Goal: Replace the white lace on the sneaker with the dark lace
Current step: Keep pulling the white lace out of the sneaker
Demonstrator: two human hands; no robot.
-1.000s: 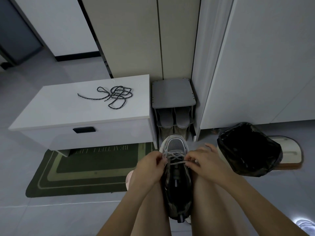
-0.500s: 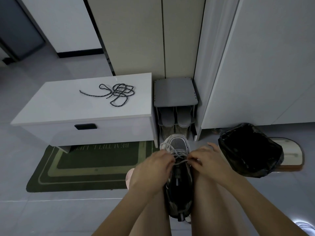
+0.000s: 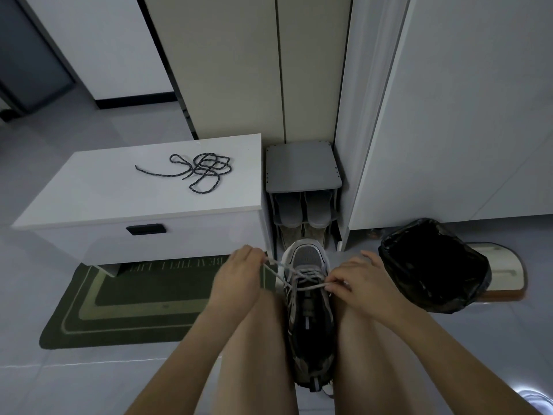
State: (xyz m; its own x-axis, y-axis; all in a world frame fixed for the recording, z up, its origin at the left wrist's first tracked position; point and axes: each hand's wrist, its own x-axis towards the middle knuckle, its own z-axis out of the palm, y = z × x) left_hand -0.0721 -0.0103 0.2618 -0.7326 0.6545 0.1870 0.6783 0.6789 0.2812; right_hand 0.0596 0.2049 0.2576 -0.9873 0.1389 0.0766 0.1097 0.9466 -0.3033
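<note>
A grey and dark sneaker (image 3: pixel 309 319) stands wedged between my knees, toe pointing away from me. Its white lace (image 3: pixel 302 278) crosses the upper eyelets. My left hand (image 3: pixel 239 277) pinches a strand of that lace and holds it out to the left of the shoe. My right hand (image 3: pixel 360 283) pinches the lace at the sneaker's right edge. The dark lace (image 3: pixel 203 170) lies in a loose tangle on top of the white cabinet (image 3: pixel 89 193), well away from both hands.
A green doormat (image 3: pixel 125 307) lies on the floor to the left. A small grey shoe rack (image 3: pixel 302 166) with slippers stands behind the sneaker. A bin with a black bag (image 3: pixel 431 265) sits on the right. Tall cupboard doors rise behind.
My left hand has pulled away to the left, drawing a length of white lace out of the sneaker. My right hand has stayed at the shoe's right side.
</note>
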